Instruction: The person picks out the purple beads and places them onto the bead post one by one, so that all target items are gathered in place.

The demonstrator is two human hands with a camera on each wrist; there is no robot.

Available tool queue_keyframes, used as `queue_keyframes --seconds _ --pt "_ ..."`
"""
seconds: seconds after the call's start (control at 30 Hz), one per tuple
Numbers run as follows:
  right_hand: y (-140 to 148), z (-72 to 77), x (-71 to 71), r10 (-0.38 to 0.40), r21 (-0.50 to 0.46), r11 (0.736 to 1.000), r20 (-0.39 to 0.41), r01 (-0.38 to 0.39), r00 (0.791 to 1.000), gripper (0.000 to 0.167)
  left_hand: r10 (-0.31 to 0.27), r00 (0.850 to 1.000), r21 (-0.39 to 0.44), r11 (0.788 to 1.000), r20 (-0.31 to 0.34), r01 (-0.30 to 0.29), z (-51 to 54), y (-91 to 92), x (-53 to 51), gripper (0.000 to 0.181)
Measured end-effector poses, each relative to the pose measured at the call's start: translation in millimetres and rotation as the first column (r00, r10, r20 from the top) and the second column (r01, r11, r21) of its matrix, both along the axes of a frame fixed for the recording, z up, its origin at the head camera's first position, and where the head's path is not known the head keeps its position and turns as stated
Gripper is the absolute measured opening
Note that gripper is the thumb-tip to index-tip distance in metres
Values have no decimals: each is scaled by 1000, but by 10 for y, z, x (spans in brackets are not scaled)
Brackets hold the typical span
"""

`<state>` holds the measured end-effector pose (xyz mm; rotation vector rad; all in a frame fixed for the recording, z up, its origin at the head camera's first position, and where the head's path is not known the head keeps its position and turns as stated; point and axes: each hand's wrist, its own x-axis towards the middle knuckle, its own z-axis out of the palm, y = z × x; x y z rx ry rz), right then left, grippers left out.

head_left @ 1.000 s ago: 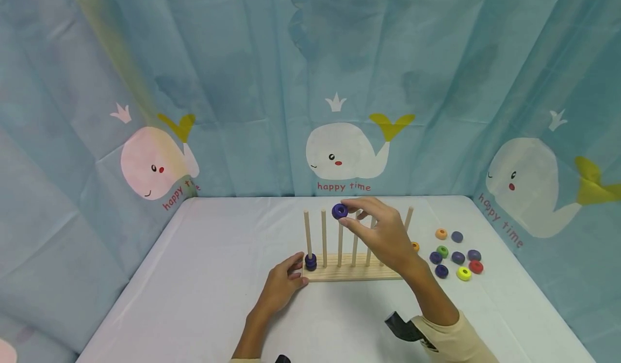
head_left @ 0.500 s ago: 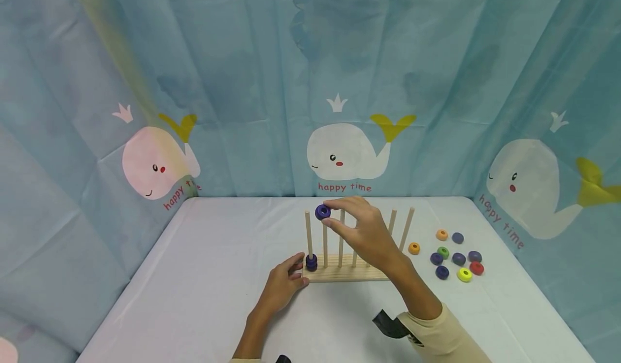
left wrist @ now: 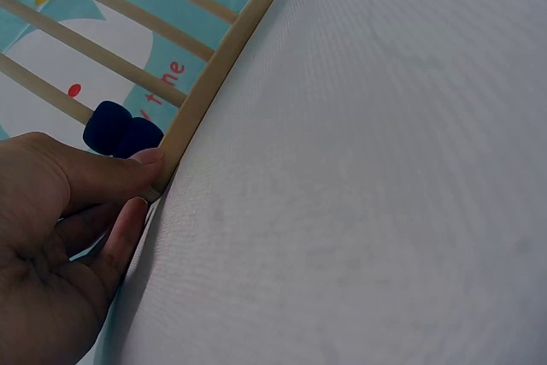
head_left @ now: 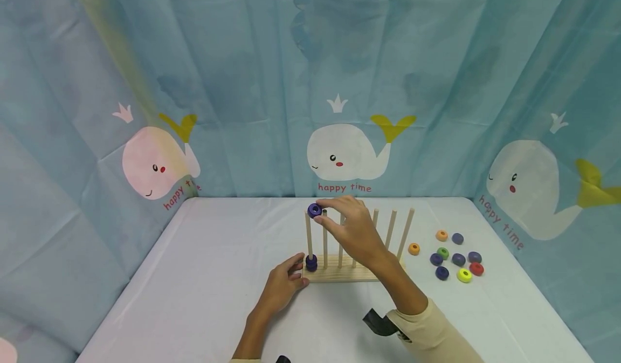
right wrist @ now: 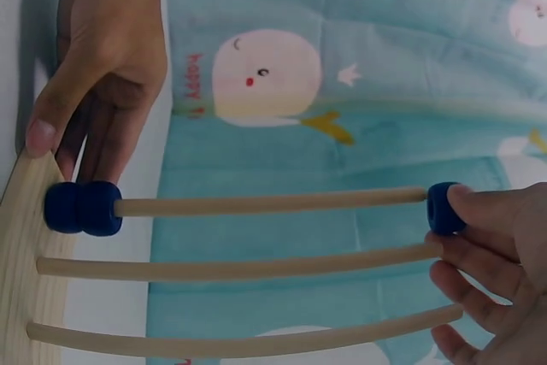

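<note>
My right hand [head_left: 356, 234] pinches a dark blue ring-shaped bead [right wrist: 444, 220] between thumb and fingertips. The bead is at the top end of the leftmost peg [head_left: 309, 236] of a wooden peg rack; whether the peg tip has entered its hole I cannot tell. Two dark blue beads [right wrist: 102, 208] are stacked at the foot of that same peg. With thumb and fingers, my left hand [head_left: 281, 283] grips the left end of the rack's flat base [head_left: 339, 273]. The other upright pegs carry no beads where visible; my right hand and forearm partly cover some.
Right of the rack, loose beads lie on the white table [head_left: 204, 287]: an orange bead [head_left: 414, 249], a green bead [head_left: 443, 253], a yellow bead [head_left: 464, 275], a red bead [head_left: 477, 268] and several blue or purple ones. A whale-print curtain [head_left: 242, 82] surrounds the table.
My right hand has moved left with the blue bead, from above the third peg past the second to the top of the leftmost peg. My left hand has stayed on the base.
</note>
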<state>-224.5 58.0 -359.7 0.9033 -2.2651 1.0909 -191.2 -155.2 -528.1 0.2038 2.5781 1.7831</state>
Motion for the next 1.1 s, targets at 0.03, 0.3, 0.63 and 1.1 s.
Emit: queue_keyframes --seconds 0.03,0.3,0.63,1.1 --pt "-6 -2 -4 -2 6 1000 3 2 1000 32 -2 1000 1 1000 -2 2 -3 -1 -2 67" --pt "-59 5 -7 22 13 1000 20 -22 1000 32 -5 1000 0 1000 -3 5 -13 -4 4 67" --pt "-113 -9 -29 41 -19 999 -16 -42 999 32 -18 1000 28 999 -13 18 -7 -9 9 67" --pt "-120 -26 -56 36 8 999 22 -36 999 32 -10 1000 2 1000 -7 10 -2 0 8 66"
